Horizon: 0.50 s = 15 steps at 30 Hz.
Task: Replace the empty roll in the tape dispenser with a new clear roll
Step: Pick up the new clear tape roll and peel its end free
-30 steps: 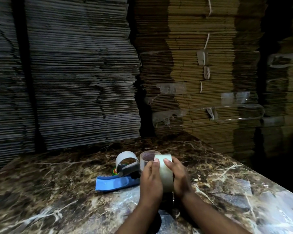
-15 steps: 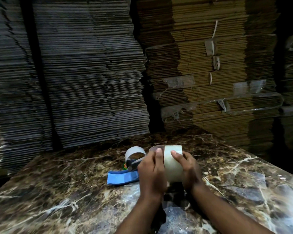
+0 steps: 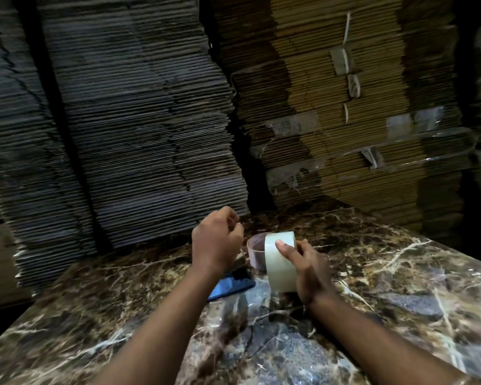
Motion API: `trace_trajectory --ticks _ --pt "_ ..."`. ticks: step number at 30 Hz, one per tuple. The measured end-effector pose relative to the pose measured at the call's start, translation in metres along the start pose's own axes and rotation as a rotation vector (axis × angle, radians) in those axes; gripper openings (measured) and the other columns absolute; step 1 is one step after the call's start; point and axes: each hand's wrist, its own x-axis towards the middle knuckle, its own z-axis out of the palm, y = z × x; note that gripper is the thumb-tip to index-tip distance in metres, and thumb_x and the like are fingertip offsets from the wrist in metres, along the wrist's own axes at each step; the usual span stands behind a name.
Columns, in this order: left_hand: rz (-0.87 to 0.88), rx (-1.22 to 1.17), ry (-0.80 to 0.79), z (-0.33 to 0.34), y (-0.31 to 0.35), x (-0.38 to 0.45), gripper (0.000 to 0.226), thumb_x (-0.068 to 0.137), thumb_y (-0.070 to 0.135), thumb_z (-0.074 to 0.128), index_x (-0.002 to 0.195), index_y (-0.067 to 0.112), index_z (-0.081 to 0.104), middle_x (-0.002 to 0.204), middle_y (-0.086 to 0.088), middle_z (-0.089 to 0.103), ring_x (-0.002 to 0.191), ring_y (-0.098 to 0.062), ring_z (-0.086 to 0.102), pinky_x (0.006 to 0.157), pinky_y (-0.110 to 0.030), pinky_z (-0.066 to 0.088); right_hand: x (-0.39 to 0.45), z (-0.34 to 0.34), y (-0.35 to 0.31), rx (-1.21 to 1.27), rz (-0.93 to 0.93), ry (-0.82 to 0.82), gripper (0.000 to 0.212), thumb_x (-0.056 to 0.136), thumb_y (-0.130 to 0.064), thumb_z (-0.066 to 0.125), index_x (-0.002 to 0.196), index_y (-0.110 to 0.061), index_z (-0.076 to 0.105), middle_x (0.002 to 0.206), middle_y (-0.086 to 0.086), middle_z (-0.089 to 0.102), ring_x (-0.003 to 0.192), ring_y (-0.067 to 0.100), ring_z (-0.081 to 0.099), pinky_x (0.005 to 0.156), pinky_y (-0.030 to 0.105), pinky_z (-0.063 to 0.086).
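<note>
My right hand (image 3: 307,269) grips a new clear tape roll (image 3: 279,263), held upright on its edge just above the marble table (image 3: 386,287). My left hand (image 3: 217,240) is raised to the left of the roll, with its fingertips pinched together on what looks like the tape's loose end. The clear strip itself is barely visible. The blue tape dispenser (image 3: 231,284) lies on the table under my left wrist, mostly hidden. Its roll holder is out of sight behind my left hand. A second ring of tape (image 3: 254,250) stands just behind the new roll.
Tall stacks of flattened cardboard (image 3: 150,120) rise right behind the table, grey on the left and brown (image 3: 331,120) on the right. A crinkled clear film (image 3: 250,301) lies on the marble in front of the dispenser.
My left hand has left the roll's face and moved up and to the left, fingers pinched. My right hand still holds the roll. The view has shifted closer and to the left.
</note>
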Motion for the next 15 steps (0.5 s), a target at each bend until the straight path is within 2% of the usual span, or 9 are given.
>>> trace_trajectory --ticks 3,6,9,11,13,15 --pt "-0.158 0.061 -0.199 0.004 -0.008 0.009 0.020 0.079 0.036 0.055 0.093 0.024 0.062 0.088 0.003 0.068 0.085 -0.022 0.061 0.078 -0.038 0.050 -0.003 -0.001 -0.003 -0.008 -0.006 -0.009 0.062 0.068 -0.057 0.061 0.109 -0.011 0.068 0.092 0.007 0.073 0.073 0.020 0.070 0.041 0.015 0.046" --pt "-0.282 -0.064 -0.337 0.009 -0.016 0.005 0.028 0.075 0.038 0.056 0.090 0.017 0.066 0.087 -0.004 0.070 0.084 -0.025 0.064 0.077 -0.037 0.053 -0.003 0.000 -0.002 -0.029 -0.013 -0.011 0.062 0.068 -0.059 0.061 0.108 -0.013 0.067 0.094 0.008 0.072 0.074 0.020 0.070 0.043 0.016 0.047" --pt "-0.387 -0.223 -0.313 0.013 -0.019 -0.002 0.030 0.079 0.030 0.062 0.076 0.001 0.069 0.066 -0.006 0.065 0.066 -0.020 0.059 0.061 -0.029 0.044 -0.001 0.001 -0.001 -0.055 -0.021 -0.015 0.059 0.067 -0.061 0.061 0.106 -0.017 0.065 0.095 0.007 0.072 0.076 0.021 0.071 0.049 0.027 0.053" --pt "-0.446 -0.288 -0.274 0.013 -0.019 -0.003 0.029 0.081 0.025 0.065 0.075 -0.003 0.069 0.060 -0.005 0.059 0.057 -0.014 0.052 0.053 -0.026 0.038 -0.001 0.001 0.000 -0.053 -0.018 -0.019 0.058 0.068 -0.061 0.061 0.107 -0.018 0.063 0.095 0.006 0.071 0.077 0.021 0.071 0.050 0.029 0.054" --pt "-0.474 -0.341 -0.258 0.013 -0.020 -0.003 0.026 0.080 0.024 0.066 0.075 -0.001 0.070 0.068 -0.011 0.065 0.063 -0.017 0.055 0.059 -0.029 0.041 -0.002 0.001 -0.001 -0.068 -0.019 -0.029 0.059 0.068 -0.061 0.060 0.108 -0.019 0.061 0.096 0.005 0.070 0.077 0.021 0.070 0.048 0.025 0.052" --pt "-0.499 -0.392 -0.272 0.014 -0.022 -0.002 0.021 0.080 0.022 0.068 0.075 0.001 0.071 0.075 -0.012 0.068 0.075 -0.024 0.060 0.072 -0.035 0.047 -0.002 0.001 -0.001 -0.074 -0.019 -0.039 0.058 0.068 -0.062 0.059 0.109 -0.020 0.059 0.097 0.005 0.068 0.078 0.021 0.069 0.048 0.026 0.051"
